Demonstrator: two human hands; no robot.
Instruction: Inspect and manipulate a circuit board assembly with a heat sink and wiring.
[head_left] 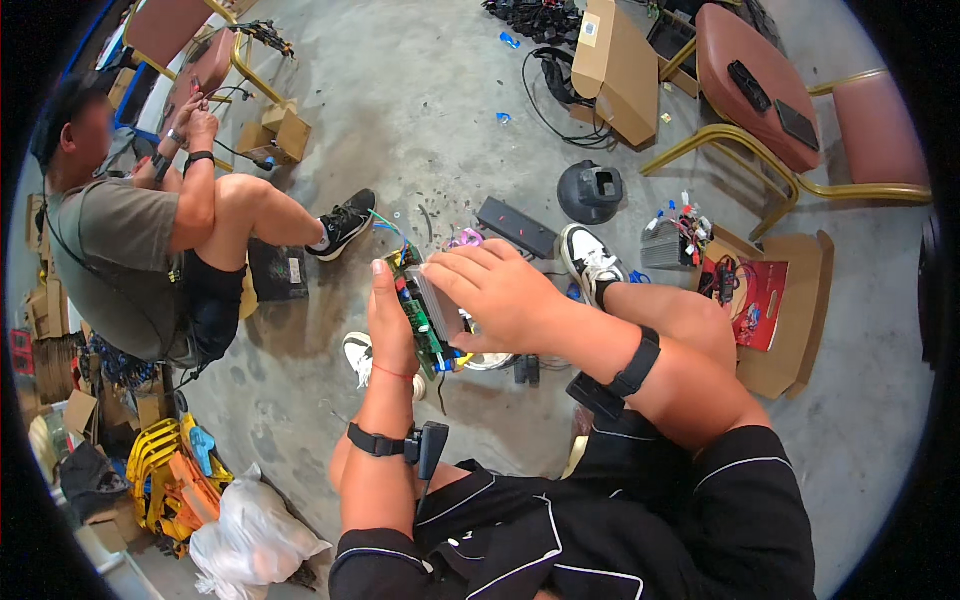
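Observation:
A green circuit board with a grey finned metal housing against it is held up between my hands, over the floor between my shoes. My left hand grips the board side, its thumb pointing up along the edge. Lying over the metal housing from the other side, my right hand has its fingers bent onto the top edge and its thumb lower down. Thin coloured wires stick out from the board's far end. Parts of the board and housing are hidden behind my fingers.
Beyond my hands lie a long black case and a black hollow housing. To the right are a finned unit with connectors and an open cardboard box. A co-worker sits at left. A white plastic bag lies lower left.

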